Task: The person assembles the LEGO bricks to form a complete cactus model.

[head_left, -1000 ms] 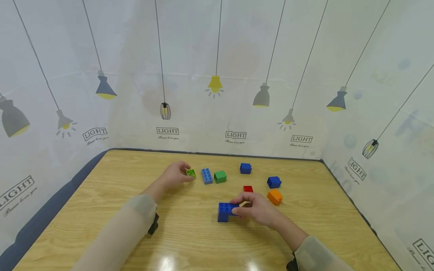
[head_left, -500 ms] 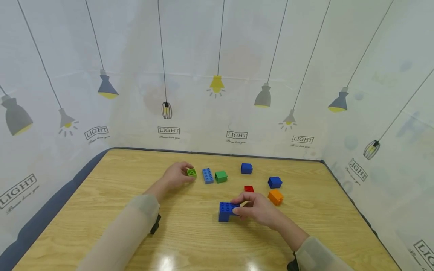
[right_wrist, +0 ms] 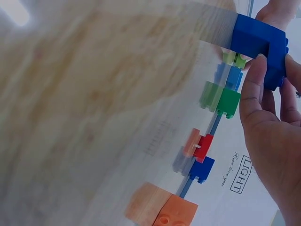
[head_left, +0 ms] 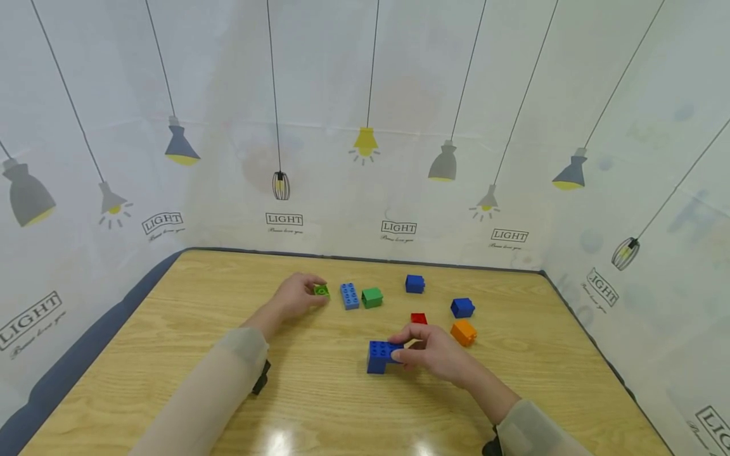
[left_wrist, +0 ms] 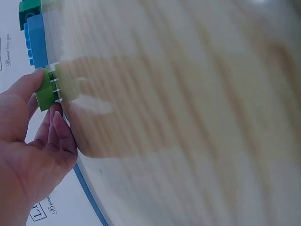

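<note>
Left fingers [left_wrist: 65, 134] pinch one lime brick [left_wrist: 45, 94], right fingers [right_wrist: 254, 84] one blue piece [right_wrist: 254, 35] (six other bricks [head_left: 372, 297] about).

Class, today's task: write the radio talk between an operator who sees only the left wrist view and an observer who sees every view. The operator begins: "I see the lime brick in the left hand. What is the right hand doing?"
Observer: The right hand holds a dark blue L-shaped piece.
Operator: Are any loose bricks that same dark blue?
Observer: Yes, two dark blue bricks lie loose on the table.
Operator: Any other colours out of my sight?
Observer: A red brick and an orange brick, both near the right hand.
</note>
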